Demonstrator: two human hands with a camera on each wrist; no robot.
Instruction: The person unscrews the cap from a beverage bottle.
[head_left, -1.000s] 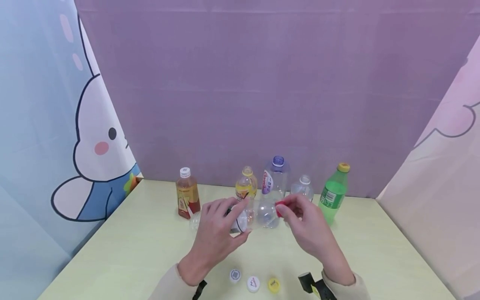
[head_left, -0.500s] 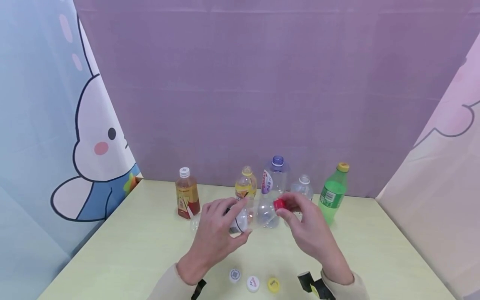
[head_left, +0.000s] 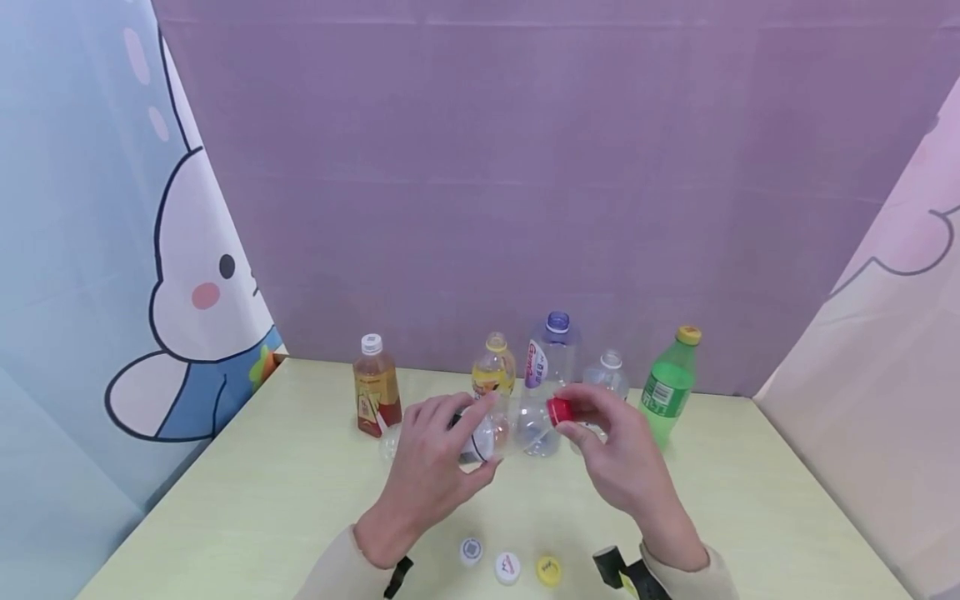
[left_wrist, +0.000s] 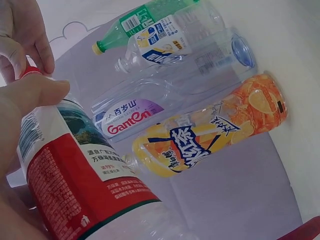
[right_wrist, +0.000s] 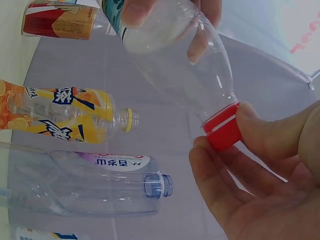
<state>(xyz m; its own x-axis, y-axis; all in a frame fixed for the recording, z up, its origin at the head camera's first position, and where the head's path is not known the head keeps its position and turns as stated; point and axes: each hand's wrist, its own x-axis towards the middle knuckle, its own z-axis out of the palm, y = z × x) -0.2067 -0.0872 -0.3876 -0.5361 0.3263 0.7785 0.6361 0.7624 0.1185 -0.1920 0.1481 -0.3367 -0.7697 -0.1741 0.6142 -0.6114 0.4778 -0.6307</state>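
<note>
My left hand grips a clear plastic water bottle with a red and white label, held tilted onto its side above the table. Its neck points right, toward my right hand. On that neck sits a red screw cap, which my right thumb and fingers pinch from its outer end. Through the clear shoulder in the right wrist view, no liquid shows. Just behind the held bottle stand an uncapped yellow-labelled bottle and a tall uncapped bluish bottle.
An amber tea bottle with a white cap stands at the left. Toward the right are a small uncapped clear bottle and a green bottle with a yellow cap. Two white caps and a yellow cap lie in front.
My right fingers have shifted at the red cap, so more of its side shows now than a second ago. My left hand and the bottle have stayed nearly still.
</note>
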